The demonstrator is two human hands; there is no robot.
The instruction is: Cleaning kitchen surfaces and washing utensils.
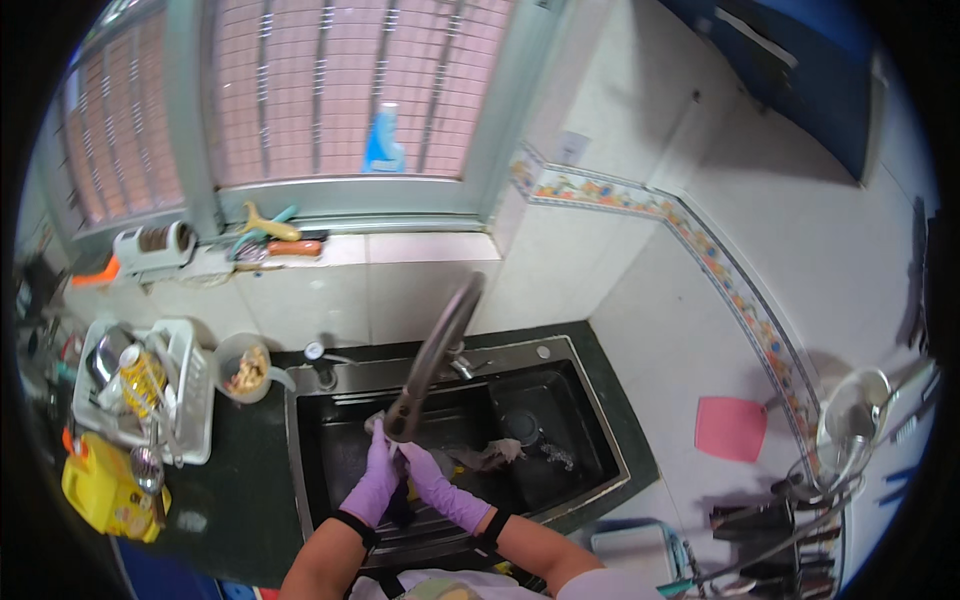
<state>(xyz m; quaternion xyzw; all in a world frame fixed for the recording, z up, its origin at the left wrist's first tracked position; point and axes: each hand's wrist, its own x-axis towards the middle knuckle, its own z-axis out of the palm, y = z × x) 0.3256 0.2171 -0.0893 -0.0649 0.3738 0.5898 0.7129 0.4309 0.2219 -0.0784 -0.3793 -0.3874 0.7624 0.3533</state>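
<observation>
My left hand and my right hand, both in purple gloves, are close together over the dark kitchen sink. They meet under the spout of the curved faucet, which partly covers what is at the fingertips. A bit of greyish cloth shows by my left fingers; whether either hand grips it is unclear. Right of my hands, a crumpled beige cloth lies in the sink. Something yellow and something dark show below and between my wrists. A round drain strainer sits in the sink's right part.
Left of the sink stand a clear jug with food scraps, a white dish rack with dishes and a yellow jug-shaped bottle. Peelers and a knife sharpener lie on the window ledge. Utensils hang at the right wall.
</observation>
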